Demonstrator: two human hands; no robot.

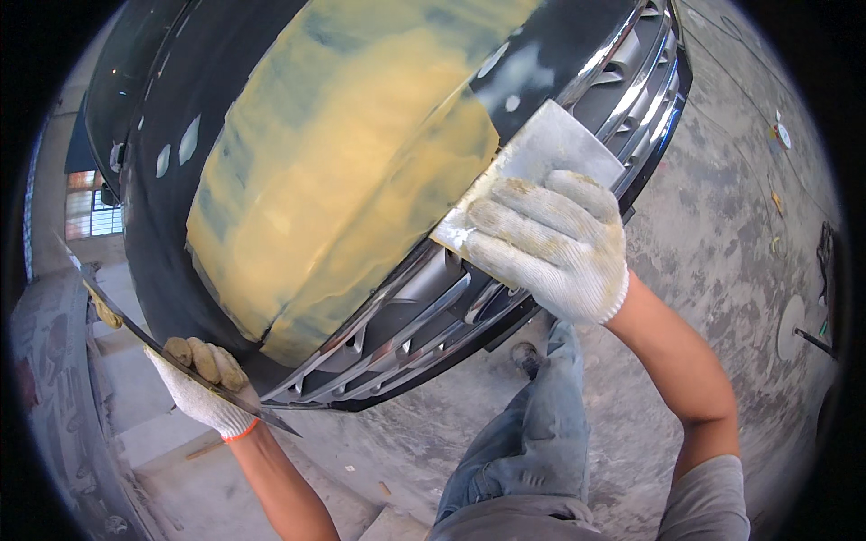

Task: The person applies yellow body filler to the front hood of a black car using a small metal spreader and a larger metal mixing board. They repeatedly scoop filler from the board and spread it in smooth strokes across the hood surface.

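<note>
A black car hood (167, 81) fills the upper left, with a broad coat of yellow body filler (334, 171) spread over it, streaky at its borders. My right hand (559, 239), in a white knit glove stained with filler, presses on a flat metal filler spreader (555, 135). The spreader's long edge lies along the front edge of the hood, beside the filler. At the lower left my gloved left hand (206, 383) grips a thin mixing board (131, 325), seen nearly edge-on. A lump of yellow filler (104, 311) clings to the board; its thumb side is partly hidden.
The chrome and grey grille (397, 316) runs along the car's front, below the hood. Pale spots (188, 140) dot the black paint. My jeans-clad leg (532, 433) stands on the concrete floor (704, 261). A round disc (791, 328) lies at the far right.
</note>
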